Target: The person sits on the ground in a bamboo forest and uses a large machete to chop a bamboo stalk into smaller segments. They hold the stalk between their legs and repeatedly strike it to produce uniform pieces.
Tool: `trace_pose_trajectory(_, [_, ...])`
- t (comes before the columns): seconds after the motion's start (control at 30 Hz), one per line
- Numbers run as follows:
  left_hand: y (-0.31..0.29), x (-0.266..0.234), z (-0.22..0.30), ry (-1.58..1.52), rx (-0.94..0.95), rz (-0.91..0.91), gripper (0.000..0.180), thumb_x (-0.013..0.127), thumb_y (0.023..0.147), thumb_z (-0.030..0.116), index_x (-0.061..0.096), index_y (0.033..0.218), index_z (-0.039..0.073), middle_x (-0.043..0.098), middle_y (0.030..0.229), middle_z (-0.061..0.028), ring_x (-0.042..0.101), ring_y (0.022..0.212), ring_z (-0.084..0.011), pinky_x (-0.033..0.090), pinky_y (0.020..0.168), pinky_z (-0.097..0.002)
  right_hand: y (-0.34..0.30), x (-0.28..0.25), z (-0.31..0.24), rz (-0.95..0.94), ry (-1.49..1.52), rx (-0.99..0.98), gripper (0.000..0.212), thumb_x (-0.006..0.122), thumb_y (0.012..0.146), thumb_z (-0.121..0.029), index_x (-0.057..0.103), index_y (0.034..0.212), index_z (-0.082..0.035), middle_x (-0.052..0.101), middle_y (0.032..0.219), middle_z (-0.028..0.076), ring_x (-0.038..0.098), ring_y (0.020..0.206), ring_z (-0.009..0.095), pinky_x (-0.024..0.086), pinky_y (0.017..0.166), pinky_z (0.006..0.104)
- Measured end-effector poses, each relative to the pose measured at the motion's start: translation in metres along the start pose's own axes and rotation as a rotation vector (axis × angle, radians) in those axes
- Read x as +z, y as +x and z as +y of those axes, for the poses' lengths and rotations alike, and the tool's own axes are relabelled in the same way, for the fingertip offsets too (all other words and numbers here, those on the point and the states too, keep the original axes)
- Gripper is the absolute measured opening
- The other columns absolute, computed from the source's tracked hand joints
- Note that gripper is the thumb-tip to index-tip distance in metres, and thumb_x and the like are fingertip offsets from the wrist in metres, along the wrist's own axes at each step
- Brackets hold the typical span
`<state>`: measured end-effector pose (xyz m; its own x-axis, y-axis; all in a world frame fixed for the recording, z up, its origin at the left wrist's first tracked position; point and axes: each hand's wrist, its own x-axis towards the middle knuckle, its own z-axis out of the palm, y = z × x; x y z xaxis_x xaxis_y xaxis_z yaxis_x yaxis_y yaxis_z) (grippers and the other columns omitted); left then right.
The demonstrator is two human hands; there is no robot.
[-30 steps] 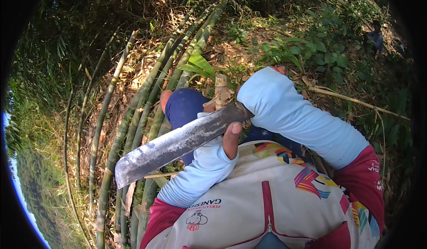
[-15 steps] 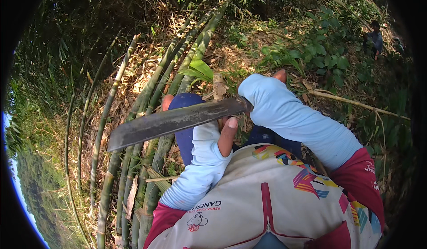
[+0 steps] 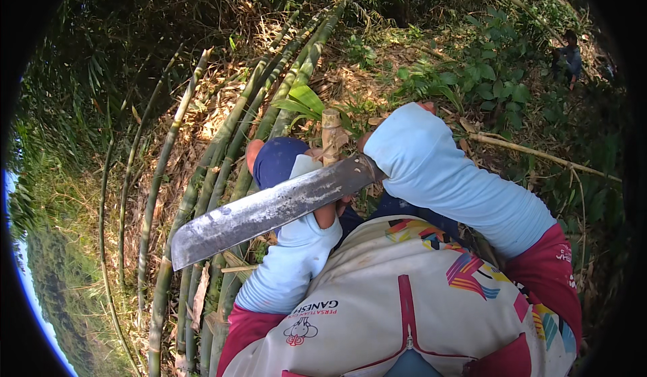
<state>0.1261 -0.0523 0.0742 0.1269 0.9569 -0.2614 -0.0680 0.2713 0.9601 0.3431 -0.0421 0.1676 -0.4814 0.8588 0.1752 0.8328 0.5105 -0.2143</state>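
Observation:
A machete (image 3: pixel 269 208) with a broad, worn blade lies slantwise in front of me, its tip to the left. My right hand (image 3: pixel 364 141) is closed at its handle end, mostly covered by a light blue sleeve (image 3: pixel 458 181). Behind the blade my left hand (image 3: pixel 328 214), sleeved in light blue too, is closed around a short upright piece of bamboo (image 3: pixel 331 134). The bamboo's pale cut top sticks up above the blade. The blade hides most of the left fingers and the lower part of the bamboo.
Several long green bamboo poles (image 3: pixel 222 148) lie along my left. A thin dry stick (image 3: pixel 539 153) crosses the ground at right. Dry leaves and green plants (image 3: pixel 495 87) surround me. Another person (image 3: pixel 570 60) is at the far right.
The machete's blade has turned to show its broad, shiny face, and its tip has dropped nearer to me. My left thumb, raised before, is now lower and partly behind the blade.

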Motion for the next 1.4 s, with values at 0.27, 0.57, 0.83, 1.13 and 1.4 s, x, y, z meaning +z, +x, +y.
trace_pose_trajectory(0.27, [-0.027, 0.033, 0.047, -0.034, -0.021, -0.048, 0.039, 0.047, 0.096, 0.041, 0.057, 0.098, 0.004, 0.054, 0.066, -0.0068, 0.051, 0.052, -0.0180, 0.039, 0.046, -0.0301, 0.003, 0.000, 0.000, -0.100, -0.046, 0.024, 0.015, 0.065, 0.069, -0.027, 0.068, 0.073, -0.013, 0.060, 0.063, 0.010, 0.061, 0.058, 0.029, 0.046, 0.054, 0.0404])
trace_pose_trajectory(0.57, [-0.036, 0.030, 0.017, -0.065, 0.266, -0.148, 0.044, 0.061, 0.089, 0.035, 0.047, 0.113, 0.000, 0.055, 0.094, -0.0068, 0.052, 0.085, -0.0157, 0.043, 0.075, -0.0294, 0.002, 0.001, 0.002, 0.039, 0.088, -0.081, 0.012, 0.067, 0.063, -0.022, 0.067, 0.067, -0.011, 0.062, 0.066, 0.013, 0.063, 0.064, 0.034, 0.048, 0.056, 0.0425])
trace_pose_trajectory(0.83, [-0.055, 0.052, 0.050, 0.204, 0.482, -0.014, 0.043, 0.067, 0.088, 0.033, 0.050, 0.111, 0.001, 0.053, 0.091, -0.0054, 0.049, 0.084, -0.0134, 0.040, 0.074, -0.0280, 0.011, -0.009, 0.000, -0.137, 0.060, -0.003, 0.011, 0.069, 0.058, -0.015, 0.068, 0.067, -0.009, 0.063, 0.066, 0.015, 0.065, 0.068, 0.035, 0.051, 0.060, 0.0438])
trace_pose_trajectory(1.13, [-0.040, 0.045, 0.036, 0.114, 0.374, -0.044, 0.044, 0.071, 0.087, 0.032, 0.053, 0.115, 0.004, 0.056, 0.099, -0.0053, 0.053, 0.086, -0.0132, 0.043, 0.080, -0.0261, -0.003, -0.006, 0.006, -0.129, 0.308, 0.209, 0.012, 0.071, 0.066, -0.013, 0.068, 0.076, -0.006, 0.064, 0.071, 0.015, 0.065, 0.071, 0.035, 0.052, 0.061, 0.0405])
trace_pose_trajectory(1.4, [-0.024, 0.033, 0.028, -0.266, 0.116, -0.163, 0.038, 0.057, 0.095, 0.043, 0.046, 0.115, 0.013, 0.053, 0.067, -0.0048, 0.045, 0.043, -0.0117, 0.034, 0.035, -0.0230, -0.005, -0.016, -0.003, -0.133, 0.223, 0.172, 0.010, 0.070, 0.067, -0.015, 0.067, 0.074, -0.008, 0.062, 0.067, 0.013, 0.064, 0.068, 0.034, 0.051, 0.062, 0.0407])
